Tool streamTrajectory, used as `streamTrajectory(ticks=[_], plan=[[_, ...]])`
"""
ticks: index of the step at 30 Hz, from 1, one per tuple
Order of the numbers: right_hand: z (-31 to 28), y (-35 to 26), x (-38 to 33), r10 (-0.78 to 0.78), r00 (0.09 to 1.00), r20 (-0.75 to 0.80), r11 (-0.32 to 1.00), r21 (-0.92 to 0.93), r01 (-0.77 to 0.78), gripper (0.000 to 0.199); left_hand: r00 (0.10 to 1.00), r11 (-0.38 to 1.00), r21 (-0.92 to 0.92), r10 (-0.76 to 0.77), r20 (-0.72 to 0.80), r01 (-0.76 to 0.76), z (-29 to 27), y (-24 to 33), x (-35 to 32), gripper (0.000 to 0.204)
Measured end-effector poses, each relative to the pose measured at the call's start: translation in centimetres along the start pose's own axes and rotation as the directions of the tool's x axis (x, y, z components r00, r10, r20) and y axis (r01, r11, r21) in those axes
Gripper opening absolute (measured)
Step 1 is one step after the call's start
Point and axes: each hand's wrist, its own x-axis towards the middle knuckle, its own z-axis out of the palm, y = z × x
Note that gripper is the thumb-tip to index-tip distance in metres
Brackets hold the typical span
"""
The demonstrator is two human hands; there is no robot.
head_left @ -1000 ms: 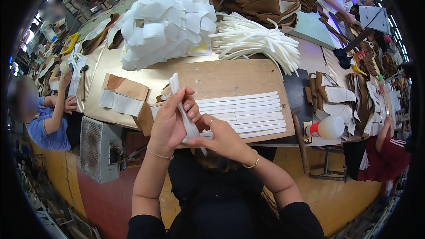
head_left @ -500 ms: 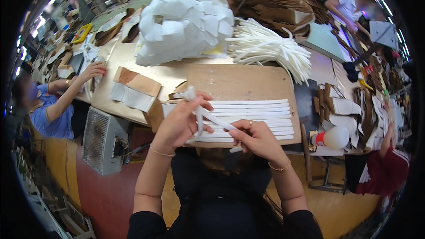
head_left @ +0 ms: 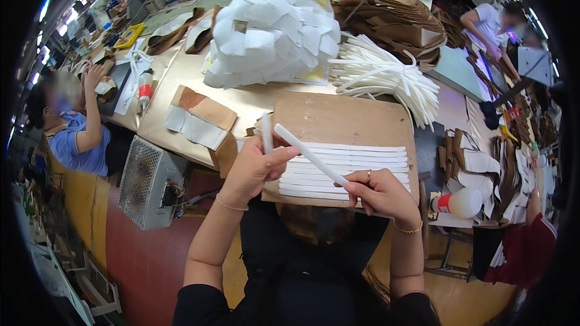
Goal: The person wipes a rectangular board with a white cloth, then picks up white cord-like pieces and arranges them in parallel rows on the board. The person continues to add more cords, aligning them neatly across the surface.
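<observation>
Both my hands are raised over the near edge of a brown board (head_left: 338, 111). My right hand (head_left: 383, 193) pinches the lower end of a narrow white strip (head_left: 311, 157), which slants up toward the left. Its upper end passes close to the fingers of my left hand (head_left: 257, 166); whether they touch it I cannot tell. A second short white strip (head_left: 266, 134), slightly blurred, stands up from my left hand's closed fingers. Below, several white strips (head_left: 362, 160) lie side by side in rows on the board, partly covered by my hands.
Behind the board are a heap of white pieces (head_left: 272, 42) and a bundle of white cords (head_left: 393, 78). Folded brown-and-white pieces (head_left: 202, 118) lie left, a white bottle (head_left: 462, 203) right. A metal mesh box (head_left: 148, 184) stands beside the table. Co-workers sit at both sides.
The strip in my right hand now stretches straight and its upper end shows. My hands are farther apart. The left co-worker's hand has left the bottle. The whole view has shifted slightly.
</observation>
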Motion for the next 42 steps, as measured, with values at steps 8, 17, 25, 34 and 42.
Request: streamTrajectory(ticks=[8,17,25,34,42], plan=[[-1.8,0.7,-0.5,0.03,0.999,-0.014,1.0,-0.004,-0.03,0.028,0.996,0.989,0.137,0.065,-0.057,-0.057,-0.6,0.1,0.8,0.018],[-9.4,6.8,-1.8,0.052,0.938,-0.342,0.998,-0.007,-0.057,0.027,0.985,0.909,0.416,0.043,-0.169,0.032,-4.2,-2.2,4.4,0.018],[-12.0,9.2,1.2,0.072,0.807,-0.587,0.99,0.143,0.016,0.016,0.987,0.873,0.487,0.048,-0.155,0.034,-4.5,-4.1,7.9,0.019],[-13.8,12.8,3.8,-0.042,0.752,-0.658,0.985,-0.154,-0.08,0.017,0.969,0.67,0.741,0.208,-0.131,-0.044,-5.5,-6.5,9.2,0.017],[-14.0,12.7,4.2,-0.059,0.746,-0.663,0.96,-0.244,-0.141,0.017,0.971,0.611,0.791,0.203,-0.128,-0.023,-5.4,-6.3,9.1,0.016]])
